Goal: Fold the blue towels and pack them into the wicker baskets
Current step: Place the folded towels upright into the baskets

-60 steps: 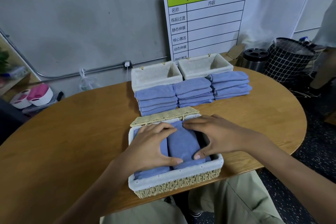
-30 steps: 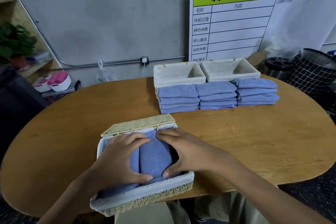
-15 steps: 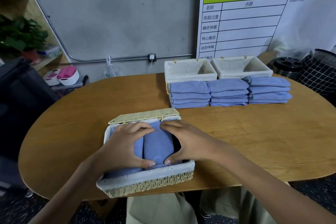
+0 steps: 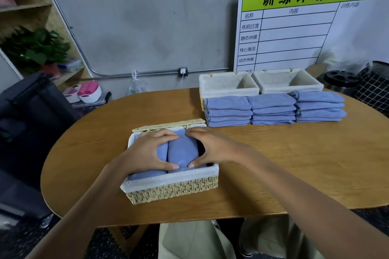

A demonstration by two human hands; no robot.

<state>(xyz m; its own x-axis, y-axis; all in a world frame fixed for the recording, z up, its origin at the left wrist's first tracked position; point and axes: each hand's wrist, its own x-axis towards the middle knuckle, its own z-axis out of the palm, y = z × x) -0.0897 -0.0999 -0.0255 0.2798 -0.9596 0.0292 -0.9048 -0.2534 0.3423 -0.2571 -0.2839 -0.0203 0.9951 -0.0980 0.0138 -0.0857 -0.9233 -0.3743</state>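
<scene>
A wicker basket (image 4: pixel 168 177) with a white liner stands near the front of the wooden table (image 4: pixel 294 164), its woven lid (image 4: pixel 168 126) folded back behind it. Folded blue towels lie side by side in it. My left hand (image 4: pixel 147 151) rests flat on the left towel (image 4: pixel 145 174). My right hand (image 4: pixel 216 147) lies on the right side. Both hands' fingers and thumbs frame and press the middle towel (image 4: pixel 182 151). Three stacks of folded blue towels (image 4: pixel 272 109) stand at the back right, in front of two empty lined baskets (image 4: pixel 228 88).
A white schedule board (image 4: pixel 294 27) leans on the wall behind the baskets. Black bins (image 4: pixel 374 84) stand right of the table. On the left are a dark case (image 4: pixel 31 115), a shelf with a plant (image 4: pixel 35 48) and pink-and-white containers (image 4: pixel 86 92).
My view has swung left. The basket, with both hands still on its towels, now sits further left of the towel stacks and further in from the table's front edge.
</scene>
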